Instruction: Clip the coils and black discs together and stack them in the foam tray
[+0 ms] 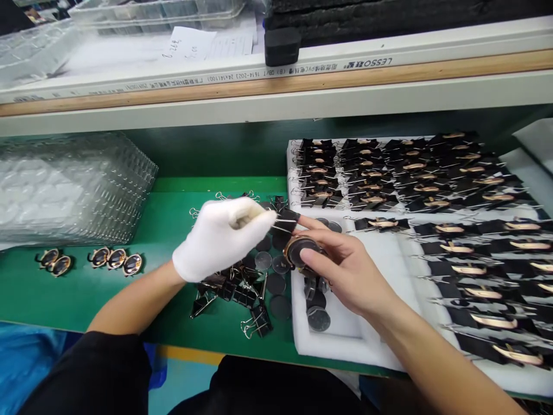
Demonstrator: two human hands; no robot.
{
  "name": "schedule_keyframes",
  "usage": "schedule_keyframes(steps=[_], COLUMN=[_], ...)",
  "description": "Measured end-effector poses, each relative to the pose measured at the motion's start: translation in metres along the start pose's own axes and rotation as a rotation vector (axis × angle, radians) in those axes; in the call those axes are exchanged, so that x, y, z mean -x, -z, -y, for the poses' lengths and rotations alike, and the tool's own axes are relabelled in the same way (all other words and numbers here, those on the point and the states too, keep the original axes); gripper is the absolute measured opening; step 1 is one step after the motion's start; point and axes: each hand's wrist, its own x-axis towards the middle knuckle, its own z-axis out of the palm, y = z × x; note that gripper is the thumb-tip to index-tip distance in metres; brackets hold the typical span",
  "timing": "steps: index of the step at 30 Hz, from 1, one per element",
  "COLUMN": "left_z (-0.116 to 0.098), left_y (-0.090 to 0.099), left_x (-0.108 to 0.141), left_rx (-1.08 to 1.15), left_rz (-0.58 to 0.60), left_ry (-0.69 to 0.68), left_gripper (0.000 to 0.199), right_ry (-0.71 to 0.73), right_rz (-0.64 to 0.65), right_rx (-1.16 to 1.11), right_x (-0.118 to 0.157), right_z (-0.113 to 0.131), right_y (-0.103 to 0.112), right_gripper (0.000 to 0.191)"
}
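White-gloved left hand [224, 236] pinches clip [291, 215] by wire handles [282, 221]; bare right hand [349, 259] grips round piece [302, 252], frame centre. Clipped pieces [458, 248], frame right, look done; five loose pieces [116, 259], frame left, look undone.

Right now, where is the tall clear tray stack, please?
In the head view, the clear tray stack stands far left, behind the gold-rimmed pieces.

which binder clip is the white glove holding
The binder clip held in the left hand; others lie on the green table or in rows on white foam.

Five loose gold-rimmed cases [116, 259], one glove [220, 237]
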Motion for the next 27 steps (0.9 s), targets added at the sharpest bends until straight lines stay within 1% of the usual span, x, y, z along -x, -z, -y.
schedule_keyframes(steps=[2, 3, 4, 6, 7, 10, 11, 15, 17, 19, 22, 24, 27], left_z=[-0.005, -0.005, -0.004, 0.0, 0.003, 0.007, 0.007, 0.005, 0.005, 0.007, 0.01, 0.011, 0.01], left_y=[0.0, 0.001, 0.002, 0.004, 0.005, 0.002, 0.0, -0.008, -0.009, -0.007, 0.0, 0.005, 0.007], left_x=[0.002, 0.002, 0.001, -0.002, -0.003, -0.002, -0.001, 0.004, 0.003, -0.001, -0.005, -0.007, -0.006], left_rx=[0.14, 0.174, 0.172, 0.09, 0.038, -0.037, -0.03, 0.06, 0.095, 0.102, 0.089, 0.109, 0.187], left_rz=[0.177, 0.223, 0.226, 0.188, 0.207, 0.371, 0.394, 0.398, 0.366, 0.312, 0.272, 0.31, 0.428], left_ry=[0.0, 0.003, 0.007, 0.011, 0.002, -0.057, -0.072, -0.062, -0.059, -0.074, -0.073, -0.04, 0.035], left_gripper=[0.039, 0.039, 0.035, 0.023, 0.019, 0.026, 0.029, 0.037, 0.037, 0.038, 0.039, 0.039, 0.037], right_ry=[0.02, 0.021, 0.022, 0.029, 0.031, 0.03, 0.034, 0.047, 0.055, 0.052, -0.03, -0.09, -0.106], right_rz=[0.045, 0.049, 0.045, 0.042, 0.05, 0.084, 0.095, 0.158, 0.177, 0.141, 0.049, 0.019, -0.002], right_rx=[0.034, 0.029, 0.02, 0.012, 0.015, 0.028, 0.036, 0.136, 0.165, 0.152, 0.095, 0.074, 0.1], right_x=[0.001, 0.002, 0.002, 0.003, 0.003, 0.003, 0.003, 0.004, 0.004, 0.004, 0.002, -0.001, -0.003], right_z=[0.001, 0.002, 0.003, 0.004, 0.004, 0.005, 0.005, 0.007, 0.009, 0.012, 0.014, 0.014, 0.013], right_y=[0.001, 0.001, 0.002, 0.003, 0.003, 0.003, 0.004, 0.007, 0.01, 0.013, 0.019, 0.023, 0.026], right_gripper=[0.013, 0.012, 0.012, 0.011, 0.011, 0.01, 0.01, 0.01, 0.009, 0.01, 0.013, 0.016, 0.02])
